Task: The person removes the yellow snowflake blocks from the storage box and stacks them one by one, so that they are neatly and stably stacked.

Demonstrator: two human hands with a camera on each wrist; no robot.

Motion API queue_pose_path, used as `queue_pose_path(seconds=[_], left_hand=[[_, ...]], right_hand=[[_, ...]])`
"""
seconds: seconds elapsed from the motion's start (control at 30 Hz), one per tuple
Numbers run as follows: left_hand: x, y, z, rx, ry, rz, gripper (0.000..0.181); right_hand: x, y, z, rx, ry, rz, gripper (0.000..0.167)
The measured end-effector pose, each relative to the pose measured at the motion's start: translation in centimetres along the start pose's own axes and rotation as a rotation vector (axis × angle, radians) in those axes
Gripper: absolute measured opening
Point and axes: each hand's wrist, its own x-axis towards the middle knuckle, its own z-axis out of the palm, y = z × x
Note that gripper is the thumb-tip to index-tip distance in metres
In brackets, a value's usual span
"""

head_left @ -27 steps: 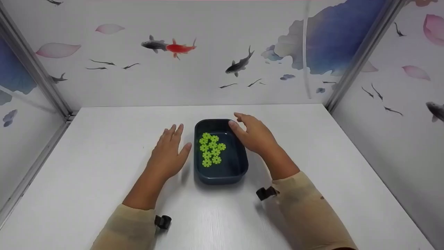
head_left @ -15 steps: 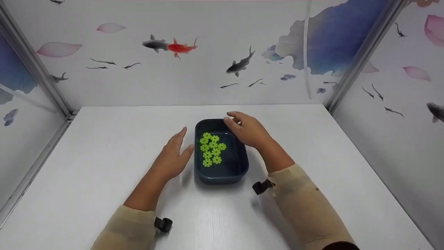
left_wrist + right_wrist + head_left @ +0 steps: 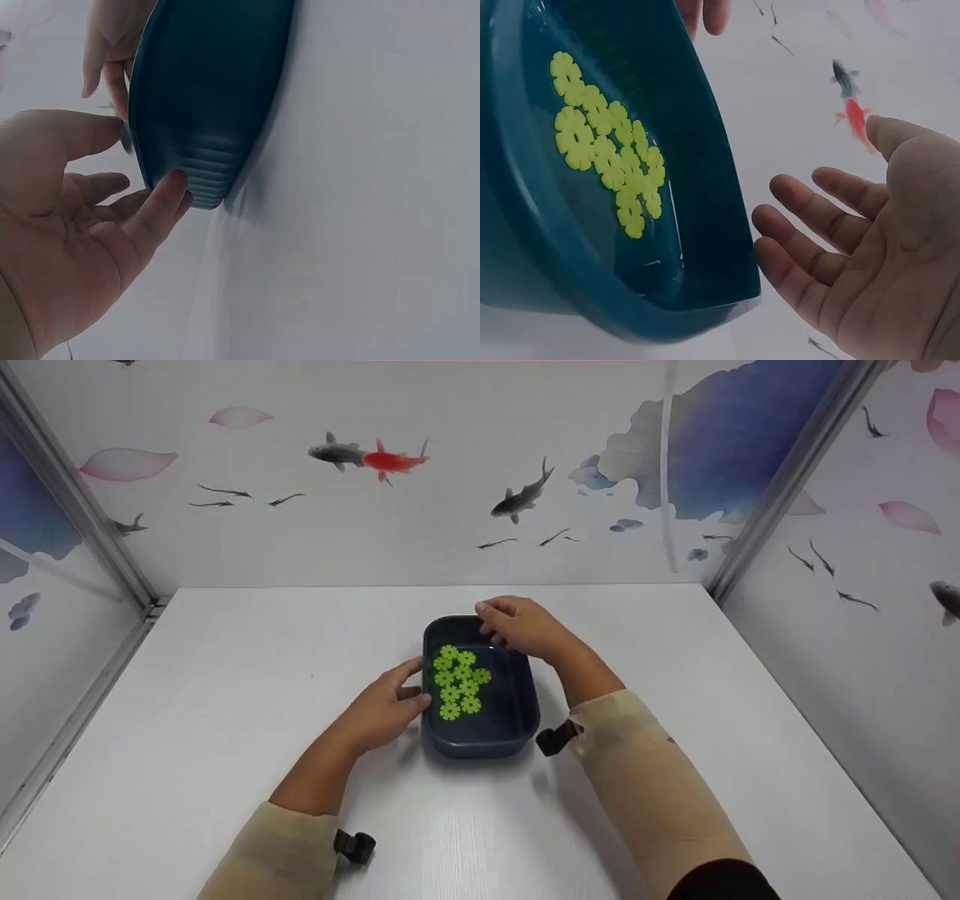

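Flanking the dark-blue bin (image 3: 480, 751) (green pieces (image 3: 469, 688) inside) are two hands (image 3: 382, 711) (image 3: 525, 626).

The tub (image 3: 480, 749) stands on the surface (image 3: 225, 697), with the discs (image 3: 463, 673) inside it, bunched left of its middle. The left hand (image 3: 381, 710) is at the tub's left wall; the right hand (image 3: 525, 628) is at its far right corner, though whether those fingers touch the rim is hard to tell. Before the tub, to its left, is one wrist device (image 3: 355, 847); another (image 3: 556, 739) sits just beside its near right corner. Behind the tub rises the back panel (image 3: 435, 540).
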Motion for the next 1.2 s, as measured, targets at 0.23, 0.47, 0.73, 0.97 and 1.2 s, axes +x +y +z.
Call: queue_pose_path(seconds=[0.23, 0.47, 0.73, 0.97, 1.2], left_hand=[[0.2, -0.3, 0.2, -0.066, -0.046, -0.006, 0.071], [0.2, -0.6, 0.2, -0.099, -0.056, -0.006, 0.071], [0.3, -0.2, 0.4, -0.119, -0.060, 0.013, 0.071], [0.4, -0.2, 0.5, -0.146, -0.064, 0.012, 0.073], [0.4, -0.3, 0.5, -0.158, -0.050, 0.009, 0.073]], right_hand=[[1.1, 0.6, 0.5, 0.072, -0.012, 0.045, 0.059], [2.3, 0.9, 1.3, 0.101, -0.036, 0.046, 0.042], [3.3, 1.0, 1.4, 0.095, -0.061, 0.054, 0.043], [4.1, 1.0, 1.7, 0.068, -0.062, 0.080, 0.046], [4.7, 1.3, 2.2, -0.005, -0.041, 0.100, 0.044]])
